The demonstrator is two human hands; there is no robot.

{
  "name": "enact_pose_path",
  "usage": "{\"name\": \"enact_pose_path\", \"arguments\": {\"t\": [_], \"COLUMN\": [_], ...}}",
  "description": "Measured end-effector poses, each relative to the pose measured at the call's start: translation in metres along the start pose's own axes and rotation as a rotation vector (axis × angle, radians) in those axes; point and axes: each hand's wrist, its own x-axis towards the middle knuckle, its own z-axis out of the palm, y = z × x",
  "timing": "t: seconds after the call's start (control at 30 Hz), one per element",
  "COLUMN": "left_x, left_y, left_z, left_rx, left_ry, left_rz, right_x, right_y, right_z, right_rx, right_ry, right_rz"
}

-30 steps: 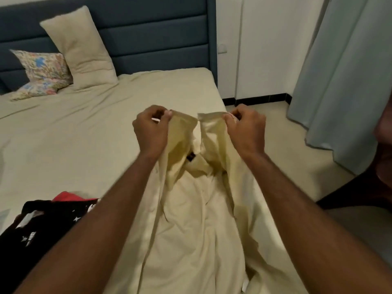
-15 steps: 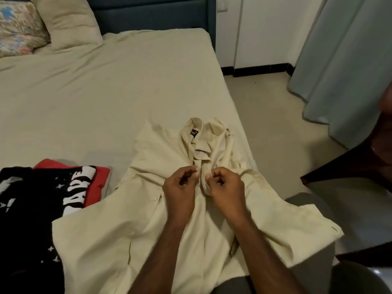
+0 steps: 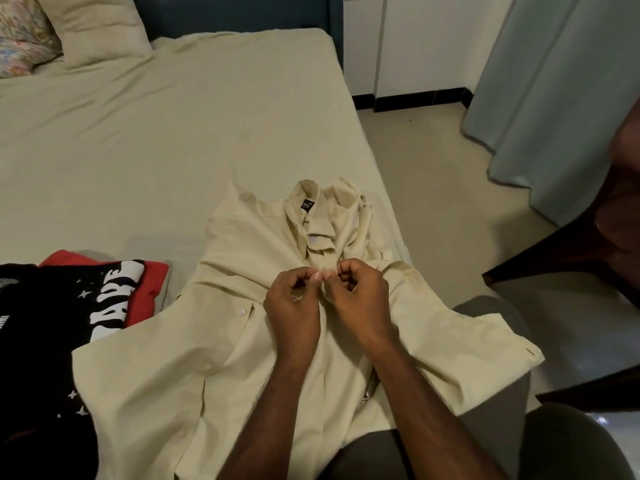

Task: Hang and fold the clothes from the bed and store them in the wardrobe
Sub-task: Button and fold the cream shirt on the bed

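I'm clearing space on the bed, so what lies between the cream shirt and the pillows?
Only bare bedsheet, in the head view, between the shirt and the pillows.

Cream shirt (image 3: 214, 358): thin matt woven cloth, creased, with glossy plastic buttons. Bed sheet (image 3: 138, 150), at 11 o'clock: matt wrinkled cloth. Floor (image 3: 433, 174), at 2 o'clock: smooth, faintly glossy.

cream pillow (image 3: 93, 27), floral pillow (image 3: 20, 36), pale curtain (image 3: 554, 98)
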Motion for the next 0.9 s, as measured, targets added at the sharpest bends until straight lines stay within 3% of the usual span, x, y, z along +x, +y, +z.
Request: {"name": "enact_pose_path", "arguments": {"t": [0.4,0.63,0.77,0.9], "left_x": [0.004,0.013,0.023,0.026], "left_y": [-0.001,0.008,0.014,0.019], "left_z": [-0.001,-0.005,-0.011,-0.013], "left_rx": [-0.087,-0.168,-0.258,-0.22], "left_ry": [-0.141,-0.249,-0.208,-0.175], "left_rz": [-0.137,-0.38,-0.544,-0.529], "right_x": [-0.001,-0.001,-0.002,-0.007], "right_y": [0.001,0.001,0.0,-0.003], "right_z": [0.002,0.003,0.002,0.008], "right_rx": [0.029,0.039,-0.002,-0.107], "right_ry": [-0.035,-0.039,-0.031,-0.037], "right_rz": [0.013,0.042,0.031,-0.013]}}
